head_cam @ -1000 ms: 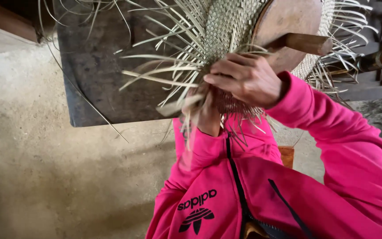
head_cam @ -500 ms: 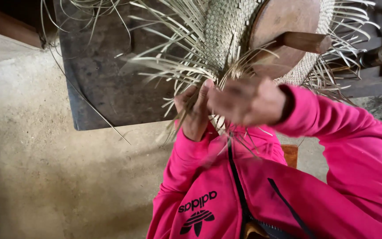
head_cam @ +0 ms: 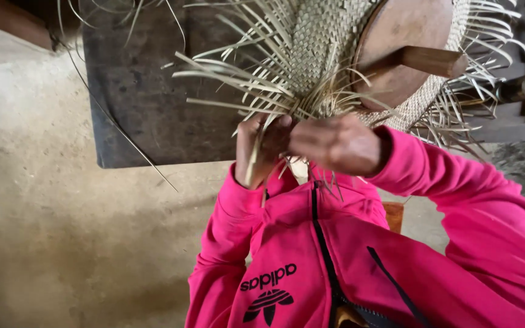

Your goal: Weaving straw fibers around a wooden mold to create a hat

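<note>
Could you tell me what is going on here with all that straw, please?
A person in a pink jacket is working on a partly woven straw piece that sits over a round wooden block. Both hands are at the loose strands along its lower edge: the left hand pinches a few strands, and the right hand is curled beside it among the strands. Many unwoven ends fan outward.

wooden hat block (head_cam: 396, 48) | carries woven straw hat (head_cam: 317, 48) | dark wooden board (head_cam: 147, 103) behind | rests over concrete floor (head_cam: 44, 231)
</note>
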